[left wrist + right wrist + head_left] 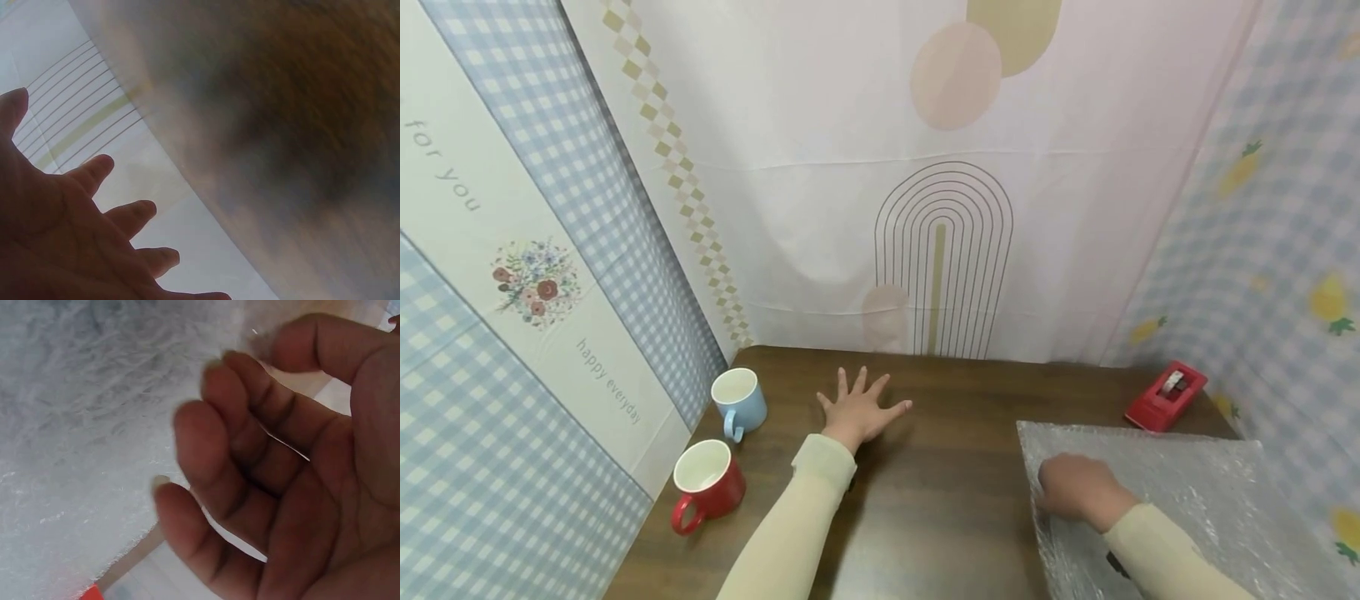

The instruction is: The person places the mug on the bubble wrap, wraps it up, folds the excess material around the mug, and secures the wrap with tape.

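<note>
"Where is the left hand (857, 412), please?"

"It is over the brown table (951, 508), with the palm downward. Its fingers are straight and spread very wide, and I see nothing held in it. Whether the palm is touching the wood, I cannot tell."

"And the right hand (1078, 486)?"

"This one is over the transparent wrap sheet (1195, 492), close to the sheet's left edge. In the right wrist view, its fingers (203, 437) are softly bent, with the palm visible and the thumb near the forefinger. I see nothing inside the hand. If the fingertips touch the sheet, I cannot say, because they are a little blurred."

"How does the sheet lie?"

"It lies flat on the right part of the table, wrinkled and shiny. Just beside its far edge is a red tape dispenser (1150, 410), with a roll of tape in it."

"What is at the left side?"

"Two mugs stand upright there. The blue mug (750, 410) is farther back, and the red mug (721, 493) is nearer to the person. Both are near the left hand's sleeve (790, 517), but apart from it."
</note>
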### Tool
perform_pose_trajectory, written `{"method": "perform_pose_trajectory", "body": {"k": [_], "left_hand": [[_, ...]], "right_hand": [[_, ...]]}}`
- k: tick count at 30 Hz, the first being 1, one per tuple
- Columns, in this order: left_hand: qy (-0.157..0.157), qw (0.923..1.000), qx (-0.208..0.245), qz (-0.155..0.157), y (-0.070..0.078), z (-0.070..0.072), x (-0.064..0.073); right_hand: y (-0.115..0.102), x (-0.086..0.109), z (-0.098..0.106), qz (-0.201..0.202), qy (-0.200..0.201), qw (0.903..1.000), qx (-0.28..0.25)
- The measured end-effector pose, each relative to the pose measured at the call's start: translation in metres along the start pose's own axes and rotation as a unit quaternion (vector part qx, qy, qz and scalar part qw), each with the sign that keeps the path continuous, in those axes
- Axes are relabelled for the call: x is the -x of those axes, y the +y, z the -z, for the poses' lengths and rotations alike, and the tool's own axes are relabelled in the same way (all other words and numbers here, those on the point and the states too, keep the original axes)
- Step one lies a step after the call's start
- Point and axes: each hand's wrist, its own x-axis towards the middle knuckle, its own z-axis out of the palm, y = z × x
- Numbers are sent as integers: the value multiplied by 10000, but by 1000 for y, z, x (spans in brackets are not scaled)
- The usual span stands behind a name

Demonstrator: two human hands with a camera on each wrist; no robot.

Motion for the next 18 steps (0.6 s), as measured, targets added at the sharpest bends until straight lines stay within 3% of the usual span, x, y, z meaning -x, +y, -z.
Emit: {"method": "perform_pose_trajectory", "body": {"k": [7,11,14,18], "left_hand": [[-12,10000,-28,38,2,-4,-1],[107,9998,68,-144,6,-2,0],[280,9975,166,-634,13,1,-1],[264,9874,412,-1506,32,2,1]], "right_hand": [[-3,-5,4,86,813,9966,115],[-9,-8,10,189,1126,9934,137],[-15,-10,14,258,1230,9920,138],[-23,-14,19,268,1346,9904,161]]}}
